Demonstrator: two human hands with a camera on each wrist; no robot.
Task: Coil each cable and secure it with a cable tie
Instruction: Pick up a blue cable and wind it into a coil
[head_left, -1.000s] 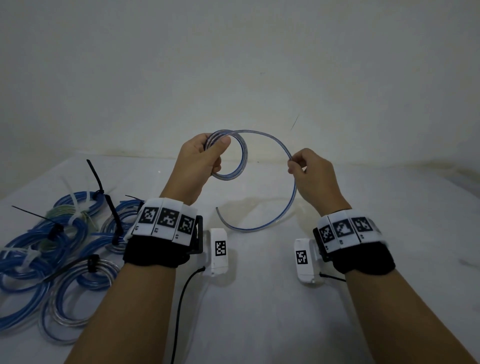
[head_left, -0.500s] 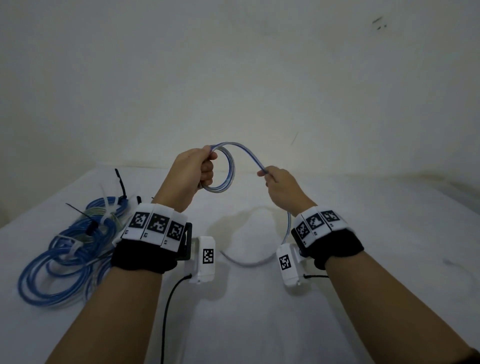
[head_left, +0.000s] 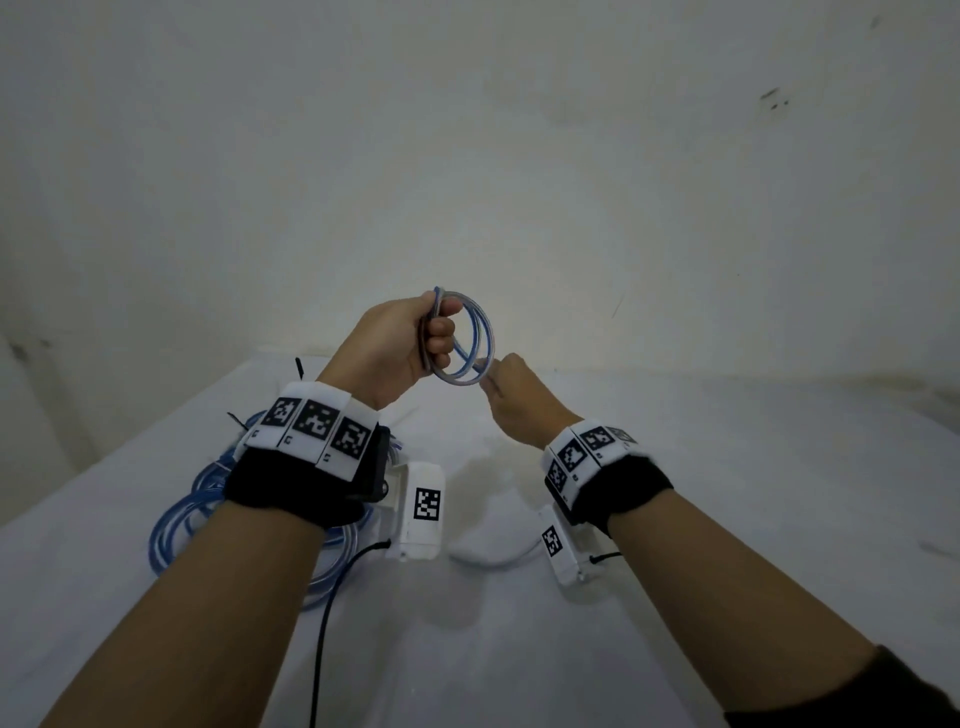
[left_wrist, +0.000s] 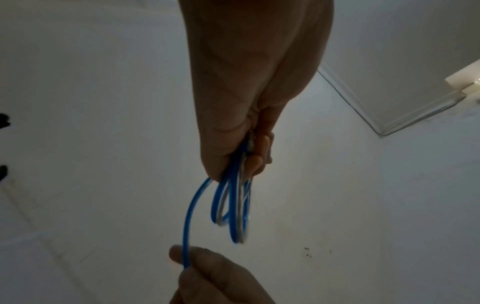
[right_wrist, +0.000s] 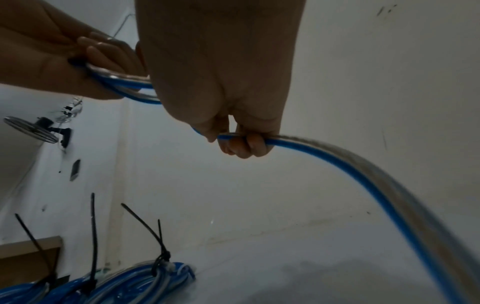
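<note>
**Coil Half Wound, Tie Yet to Come**

Head view: the left hand (head_left: 402, 343) was held up above the far middle of the worktop (head_left: 727, 493), its fingers curled round a small coil (head_left: 470, 338) of blue-and-clear cable. Just right of it and a little lower, the right hand (head_left: 519, 400) pinched the free run of the same cable where it left the coil. The rest of that run dropped out of sight behind the right wrist, with a pale curve of it showing on the worktop between the two wrist cameras. On the near left, partly hidden by the left forearm, lay a heap of finished coils (head_left: 176, 525), with black cable ties (head_left: 298, 368) sticking up from it. No box, tray or other container was in view; the finished coils lay directly on the worktop.

Left wrist view: the fingers were clenched on several loops hanging below the palm. A single strand curved away to the fingertips of the right hand, which nipped it at the bottom of the picture.

Right wrist view: thumb and curled fingers gripped the cable, and a long, blurred length swept away to the right and downward. At lower left the finished coils showed their black ties cinched.

Judging by this, several cables were done. This one was part wound, with more length to take in and its tie not yet fitted.
</note>
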